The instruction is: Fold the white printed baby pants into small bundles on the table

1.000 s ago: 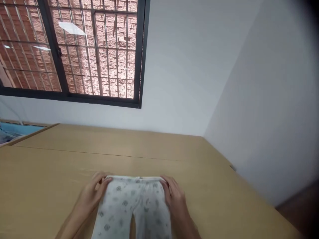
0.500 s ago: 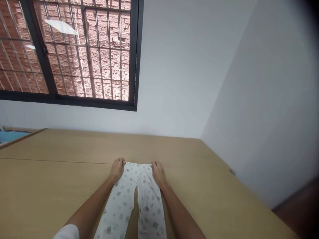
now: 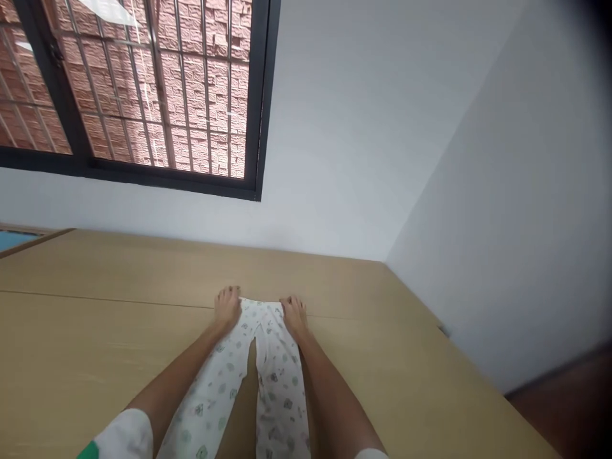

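Table (image 3: 119, 357) fills the lower part of the view, running back to the white wall (image 3: 329, 140) under a barred window (image 3: 162, 89). Patterned trousers (image 3: 258, 312) seem to lie on it, waistband away from the person, legs spreading toward the near side and cut off by the picture's bottom. The right leg looks more creased than the left, so folds could set unevenly if it is not smoothed. Both forearms run close beside the legs; a careless sweep might drag the cloth askew. The left hand (image 3: 228, 309) and right hand (image 3: 295, 317) are each closed on a waistband corner, apparently pinching it, though the exact thumb placement is too small to tell. Unequal pull would probably skew the waist, and a loose pinch could let a corner slip. Last, a thin seam (image 3: 105, 299) crosses beneath; an edge might snag there.
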A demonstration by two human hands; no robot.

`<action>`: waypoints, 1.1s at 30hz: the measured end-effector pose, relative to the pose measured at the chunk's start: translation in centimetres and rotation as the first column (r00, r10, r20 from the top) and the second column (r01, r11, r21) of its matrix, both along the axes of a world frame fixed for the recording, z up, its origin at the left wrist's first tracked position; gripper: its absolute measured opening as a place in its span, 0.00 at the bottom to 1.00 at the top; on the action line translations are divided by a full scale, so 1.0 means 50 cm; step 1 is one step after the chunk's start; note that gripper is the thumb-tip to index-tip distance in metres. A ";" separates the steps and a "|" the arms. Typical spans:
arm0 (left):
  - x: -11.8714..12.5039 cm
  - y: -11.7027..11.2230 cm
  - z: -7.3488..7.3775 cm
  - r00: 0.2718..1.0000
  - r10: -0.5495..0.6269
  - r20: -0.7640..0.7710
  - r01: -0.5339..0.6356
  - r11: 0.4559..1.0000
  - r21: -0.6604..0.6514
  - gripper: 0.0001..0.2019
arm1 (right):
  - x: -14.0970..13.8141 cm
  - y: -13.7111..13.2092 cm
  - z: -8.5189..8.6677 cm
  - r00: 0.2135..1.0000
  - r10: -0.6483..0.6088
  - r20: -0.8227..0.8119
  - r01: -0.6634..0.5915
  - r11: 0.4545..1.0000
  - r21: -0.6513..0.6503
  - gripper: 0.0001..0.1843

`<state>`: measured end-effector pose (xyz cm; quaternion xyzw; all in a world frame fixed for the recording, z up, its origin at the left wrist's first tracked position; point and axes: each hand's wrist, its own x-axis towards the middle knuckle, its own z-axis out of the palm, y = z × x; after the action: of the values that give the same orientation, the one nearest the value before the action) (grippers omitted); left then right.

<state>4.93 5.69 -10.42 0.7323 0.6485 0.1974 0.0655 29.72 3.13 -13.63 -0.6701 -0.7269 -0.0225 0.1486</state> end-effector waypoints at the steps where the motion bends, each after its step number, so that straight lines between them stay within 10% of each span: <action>1: 0.017 -0.021 0.015 1.000 -0.024 0.003 0.024 1.000 0.003 0.17 | 0.001 0.001 -0.002 1.000 -0.010 -0.004 0.010 1.000 -0.001 0.12; 4: 0.075 -0.130 0.056 0.974 -0.227 0.015 0.228 0.973 -0.044 0.14 | 0.004 0.004 -0.009 0.998 -0.062 -0.028 0.062 0.998 0.001 0.15; 8: 0.140 -0.335 0.076 0.827 -0.561 0.041 0.553 0.796 -0.247 0.21 | 0.005 0.007 -0.017 0.991 -0.112 -0.074 0.112 0.994 0.005 0.16; 11: 0.175 -0.442 0.048 0.724 -0.689 0.041 0.659 0.673 -0.337 0.26 | 0.002 0.005 -0.017 0.989 -0.118 -0.094 0.119 0.993 0.001 0.15; 15: 0.209 -0.474 -0.045 0.709 -0.703 0.054 0.648 0.619 -0.443 0.24 | -0.001 -0.004 -0.011 0.983 -0.135 -0.122 0.136 0.991 -0.001 0.15; 20: 0.224 -0.465 -0.104 0.733 -0.665 0.145 0.649 0.619 -0.441 0.14 | 0.003 -0.008 -0.001 0.964 -0.144 -0.223 0.142 0.990 -0.023 0.13; 29: 0.086 -0.525 0.042 0.885 -0.259 0.387 0.418 0.807 -0.418 0.08 | -0.029 0.048 0.063 0.827 -0.230 -0.514 0.145 0.969 -0.199 0.13; 33: -0.041 -0.533 0.053 0.933 -0.094 0.347 0.251 0.862 -0.440 0.12 | -0.106 0.090 0.095 0.785 -0.224 -0.578 0.137 0.972 -0.191 0.13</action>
<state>2.87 -20.93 -7.78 0.7083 0.5891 0.1383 0.3636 24.42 7.61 -8.88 -0.7183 -0.5755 0.2253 0.3196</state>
